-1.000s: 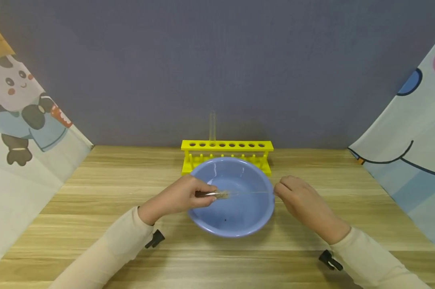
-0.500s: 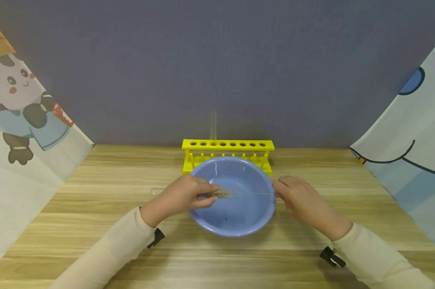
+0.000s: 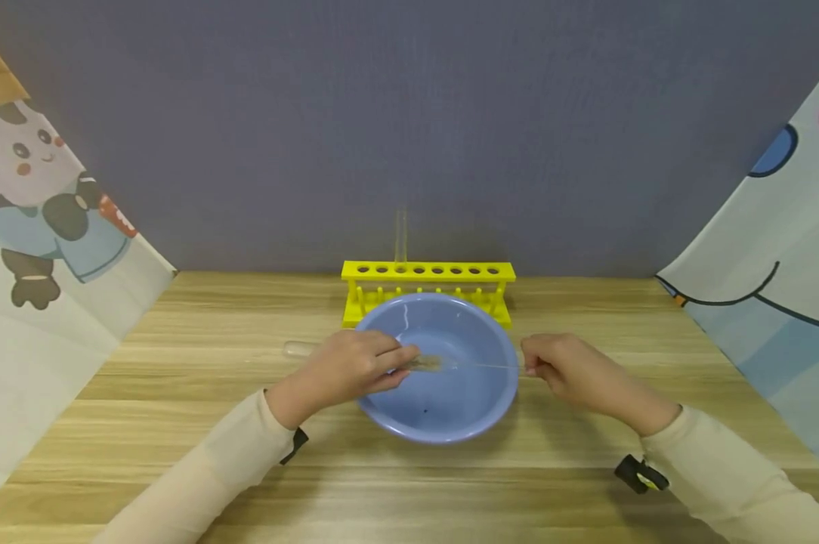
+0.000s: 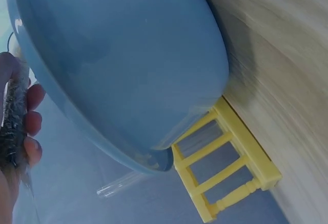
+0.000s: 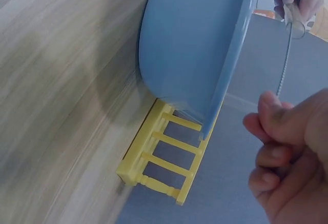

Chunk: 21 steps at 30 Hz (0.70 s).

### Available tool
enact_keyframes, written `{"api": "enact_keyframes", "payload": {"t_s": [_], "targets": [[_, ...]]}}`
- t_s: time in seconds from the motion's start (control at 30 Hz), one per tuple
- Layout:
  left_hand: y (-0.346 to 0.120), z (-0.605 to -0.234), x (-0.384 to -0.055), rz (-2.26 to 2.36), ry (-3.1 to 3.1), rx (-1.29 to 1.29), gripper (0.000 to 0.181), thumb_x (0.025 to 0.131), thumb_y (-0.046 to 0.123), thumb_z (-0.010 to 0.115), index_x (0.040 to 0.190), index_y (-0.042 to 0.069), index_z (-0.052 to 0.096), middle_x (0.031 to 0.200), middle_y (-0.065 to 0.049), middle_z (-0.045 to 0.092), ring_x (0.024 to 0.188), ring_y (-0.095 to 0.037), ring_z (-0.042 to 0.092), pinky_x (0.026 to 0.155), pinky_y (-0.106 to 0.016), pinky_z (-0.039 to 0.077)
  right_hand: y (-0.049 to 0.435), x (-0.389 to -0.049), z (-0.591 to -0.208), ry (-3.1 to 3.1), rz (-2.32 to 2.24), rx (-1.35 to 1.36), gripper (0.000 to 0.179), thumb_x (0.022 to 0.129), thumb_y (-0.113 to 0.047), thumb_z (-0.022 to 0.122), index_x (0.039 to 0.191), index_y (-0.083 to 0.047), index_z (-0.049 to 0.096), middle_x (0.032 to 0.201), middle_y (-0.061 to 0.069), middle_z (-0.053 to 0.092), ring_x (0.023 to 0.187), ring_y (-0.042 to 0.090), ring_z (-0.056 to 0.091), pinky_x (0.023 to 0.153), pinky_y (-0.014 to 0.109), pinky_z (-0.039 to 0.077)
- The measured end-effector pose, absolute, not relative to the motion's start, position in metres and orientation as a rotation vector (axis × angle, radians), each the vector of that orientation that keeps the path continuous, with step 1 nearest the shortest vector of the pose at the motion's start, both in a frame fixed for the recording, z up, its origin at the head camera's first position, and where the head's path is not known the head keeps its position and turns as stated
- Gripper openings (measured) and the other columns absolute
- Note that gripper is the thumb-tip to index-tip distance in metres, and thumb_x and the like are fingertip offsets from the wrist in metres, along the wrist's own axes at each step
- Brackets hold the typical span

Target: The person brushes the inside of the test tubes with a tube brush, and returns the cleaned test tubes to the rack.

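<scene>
With curled fingers, the left hand grips, above the blue basin, a glass test tube with a brush inside. The right hand pinches the brush's wire handle.

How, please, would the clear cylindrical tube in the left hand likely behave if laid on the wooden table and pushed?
The clear cylindrical tube would probably roll, given its round sides. Its transparent, shiny wall suggests glass, so it may be fragile, and perhaps slippery too.
</scene>
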State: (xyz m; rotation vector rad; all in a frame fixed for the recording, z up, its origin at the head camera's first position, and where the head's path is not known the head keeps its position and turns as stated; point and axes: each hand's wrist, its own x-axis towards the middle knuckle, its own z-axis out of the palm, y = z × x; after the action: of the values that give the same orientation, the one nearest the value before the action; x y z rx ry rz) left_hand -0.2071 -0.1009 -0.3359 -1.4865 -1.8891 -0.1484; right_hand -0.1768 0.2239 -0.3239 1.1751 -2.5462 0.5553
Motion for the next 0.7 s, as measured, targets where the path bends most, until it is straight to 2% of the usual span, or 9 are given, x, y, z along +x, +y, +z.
{"api": "enact_keyframes", "payload": {"t_s": [0.17,0.37,0.53,0.7], "targets": [[-0.103,-0.338,-0.209,-0.117,-1.803,-1.474,0.021,0.094,0.023,0.056,0.103,0.009,0.068,0.079,0.004,0.066,0.066,-0.008,0.059,0.056,-0.019,0.050,0.227,-0.179,-0.319,-2.653,0.610,1.216,0.038,0.076,0.014,0.066,0.067,-0.017,0.045,0.064,-0.015,0.042,0.059,-0.002,0.038,0.048,0.018,0.037],[-0.106,-0.341,-0.211,-0.072,-1.739,-1.474,0.028,0.099,0.024,0.043,0.103,0.009,0.066,0.080,0.005,0.065,0.066,-0.007,0.058,0.053,-0.018,0.048,0.231,-0.181,-0.317,-2.763,0.647,1.259,0.038,0.073,0.017,0.062,0.067,-0.017,0.045,0.063,-0.015,0.039,0.058,-0.003,0.037,0.049,0.018,0.035],[-0.108,-0.343,-0.212,-0.079,-1.755,-1.473,0.028,0.100,0.025,0.043,0.102,0.009,0.067,0.080,0.005,0.065,0.067,-0.007,0.058,0.054,-0.018,0.049,0.234,-0.181,-0.317,-2.783,0.632,1.263,0.039,0.075,0.015,0.064,0.067,-0.016,0.043,0.062,-0.015,0.036,0.058,-0.003,0.035,0.049,0.018,0.034],[-0.110,-0.342,-0.211,-0.089,-1.817,-1.473,0.026,0.097,0.025,0.049,0.103,0.009,0.069,0.080,0.004,0.066,0.068,-0.008,0.060,0.056,-0.019,0.050,0.238,-0.180,-0.319,-2.733,0.571,1.253,0.039,0.075,0.015,0.065,0.067,-0.017,0.043,0.063,-0.015,0.036,0.059,-0.003,0.035,0.050,0.018,0.034]]}}
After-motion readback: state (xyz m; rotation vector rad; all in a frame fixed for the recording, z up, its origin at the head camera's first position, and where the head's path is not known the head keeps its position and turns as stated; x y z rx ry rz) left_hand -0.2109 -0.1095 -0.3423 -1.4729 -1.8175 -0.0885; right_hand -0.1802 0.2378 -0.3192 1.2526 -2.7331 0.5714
